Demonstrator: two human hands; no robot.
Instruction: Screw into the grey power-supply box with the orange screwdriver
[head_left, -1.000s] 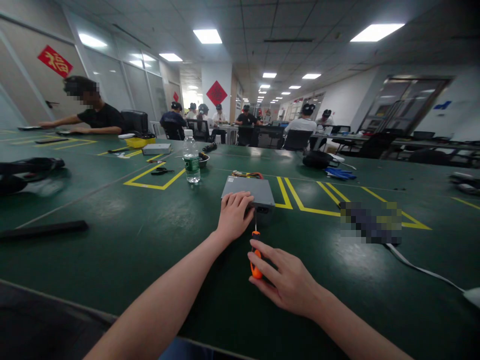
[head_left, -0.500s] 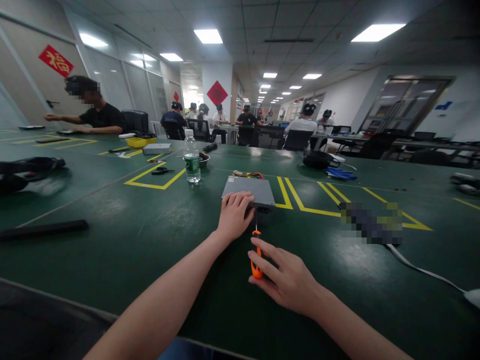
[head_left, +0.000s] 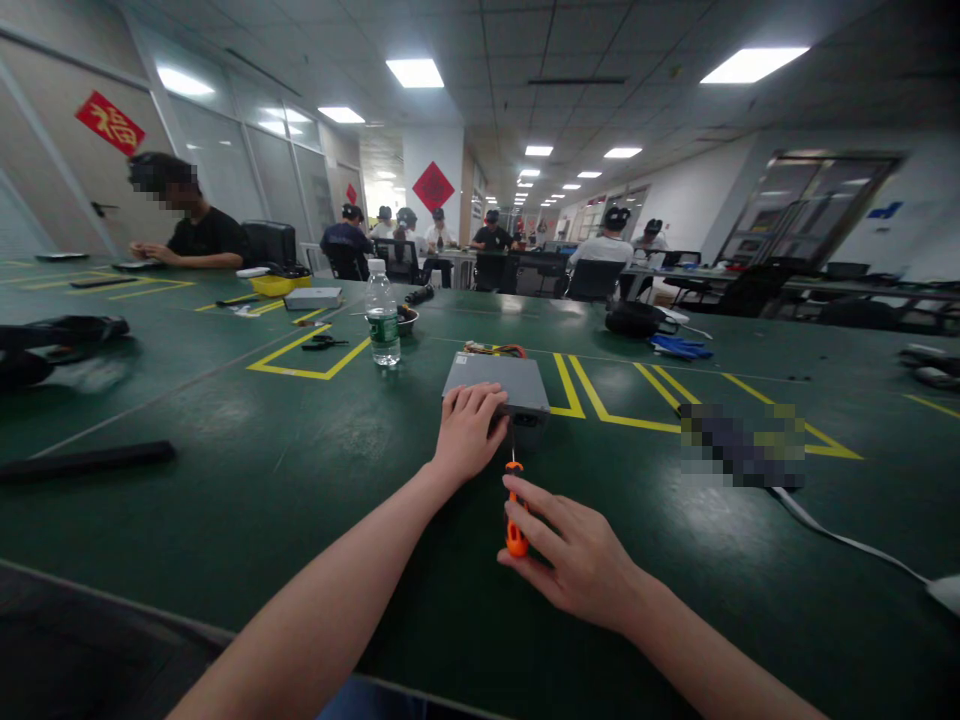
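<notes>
A grey metal computer power supply (head_left: 510,380) lies on the green table in front of me, its socket side facing me and coloured cables at its back. My left hand (head_left: 472,425) grips its near left part, fingers across the top and thumb down at the front face. With my right hand (head_left: 566,545) I hold a screwdriver (head_left: 516,540) with an orange and black handle between fingers and thumb. Its thin shaft points away from me and reaches the socket side, below my left thumb. Whether the tip sits in a screw is too small to tell.
Left of the power supply stands a water bottle (head_left: 383,325), with a metal bowl (head_left: 407,322) behind it. Blue gloves (head_left: 679,347) and a power strip (head_left: 739,450) with a white cable lie to the right. A person in black (head_left: 206,235) sits at the far left.
The screwdriver handle has turned slightly and my right fingers have shifted a little on it. My left hand and the power supply stay put. The person at left has drawn a hand in.
</notes>
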